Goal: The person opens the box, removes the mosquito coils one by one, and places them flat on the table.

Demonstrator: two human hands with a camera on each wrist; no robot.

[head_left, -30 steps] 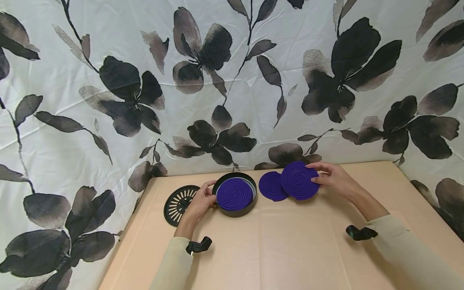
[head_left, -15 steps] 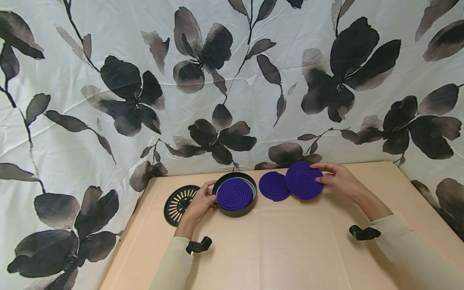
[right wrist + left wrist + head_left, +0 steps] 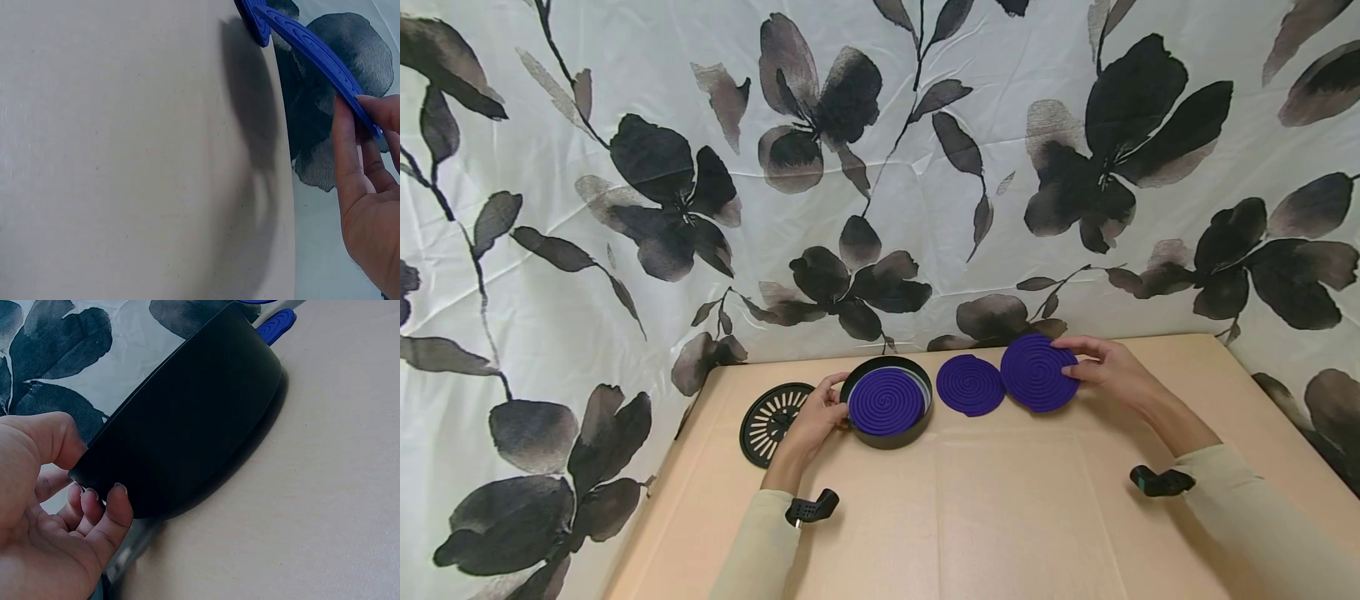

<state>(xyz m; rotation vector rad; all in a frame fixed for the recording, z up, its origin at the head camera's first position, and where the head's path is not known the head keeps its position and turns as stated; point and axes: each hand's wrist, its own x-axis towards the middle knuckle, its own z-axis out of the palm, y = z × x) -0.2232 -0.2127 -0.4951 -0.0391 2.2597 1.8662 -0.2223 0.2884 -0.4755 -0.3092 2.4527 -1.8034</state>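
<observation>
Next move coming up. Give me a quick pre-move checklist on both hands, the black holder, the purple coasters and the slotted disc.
1. Left hand gripping the black holder by its rim: ok.
2. Right hand pinching the raised coaster by its edge: ok.
3. Inner coaster within the black holder: ok.
4. Raised coaster free of the loose coaster: cannot tell; their edges look close in the head view.
5. Black holder flat on the table: cannot tell.
6. Slotted disc unobstructed in the head view: not ok; the left arm and hand cover part of it.
</observation>
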